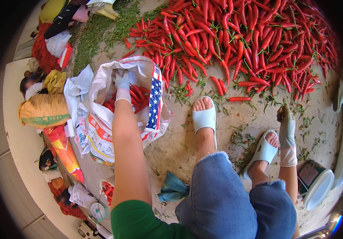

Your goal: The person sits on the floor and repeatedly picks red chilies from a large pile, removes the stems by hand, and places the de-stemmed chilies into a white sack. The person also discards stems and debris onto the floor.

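Note:
My left hand [122, 85], in a pale thin glove, reaches into the mouth of a white woven plastic sack [99, 109] that has a blue star-patterned band. Its fingers point at the sack's inner wall, partly in shade, above red chili peppers [138, 95] lying inside. My right hand [286, 118], gloved too, is low over the concrete floor beside my right sandal. Its dirty fingertips are bent together around what looks like a small green stem. In front of me spreads a large heap of red chili peppers [249, 44] with green stems, and a few loose ones lie at its near edge.
Stem scraps [243, 140] litter the floor around my slippers. A white bucket [319, 188] lies tipped at the right; a teal cloth [173, 188] is near my knee. Other people sit along the left beside filled sacks [47, 110]. Another person's foot shows at the right edge.

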